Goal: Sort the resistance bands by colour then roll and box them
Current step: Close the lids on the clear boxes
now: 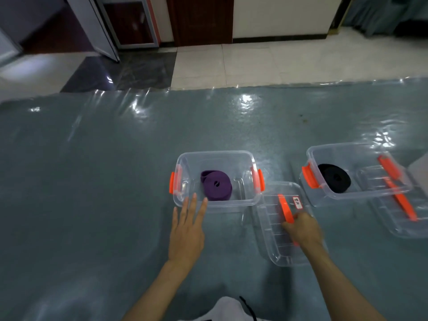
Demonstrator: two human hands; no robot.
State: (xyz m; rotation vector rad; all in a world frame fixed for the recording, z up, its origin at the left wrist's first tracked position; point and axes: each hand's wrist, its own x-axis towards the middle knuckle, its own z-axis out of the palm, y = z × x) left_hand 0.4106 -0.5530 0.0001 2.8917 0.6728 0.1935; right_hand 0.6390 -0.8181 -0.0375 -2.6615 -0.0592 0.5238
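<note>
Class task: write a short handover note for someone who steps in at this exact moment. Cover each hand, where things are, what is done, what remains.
Left hand: open, fingers straight, at the near wall of the left box.
Right hand: grips the orange handle of the labelled lid beside that box.
Done: purple band rolled in the left box; black band rolled in the right box.
Left: both boxes lack lids; the second lid lies by the right box.

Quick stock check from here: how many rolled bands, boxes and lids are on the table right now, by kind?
Bands: 2, purple band and black band, each in its own box
Boxes: 2, left box and right box
Lids: 2, near lid gripped by the right hand, far lid
Total: 6
</note>
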